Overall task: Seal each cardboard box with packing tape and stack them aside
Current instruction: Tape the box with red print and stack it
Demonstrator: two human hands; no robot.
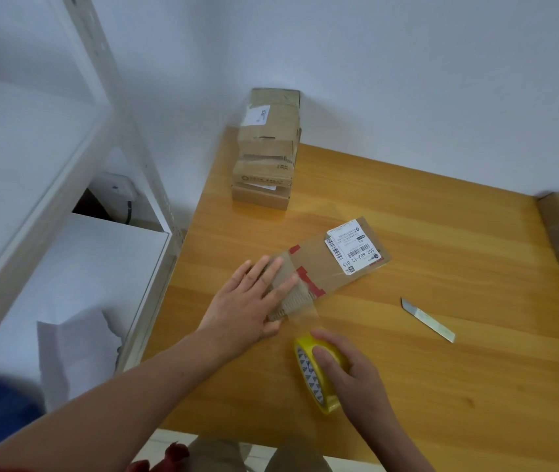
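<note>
Head view is showing the left hand point(251, 301) lying flat, fingers straight, pressing clear tape onto the near end of the flat cardboard box point(332, 264) mid-table point(441, 386). The right hand point(349, 373) is gripping the yellow tape roll point(315, 386) just beside the box. A stack of boxes point(266, 148) is standing at the table's far corner.

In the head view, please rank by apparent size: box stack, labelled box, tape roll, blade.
1. box stack and labelled box: alike; the stack is farther, so unsure.
2. tape roll
3. blade
</note>
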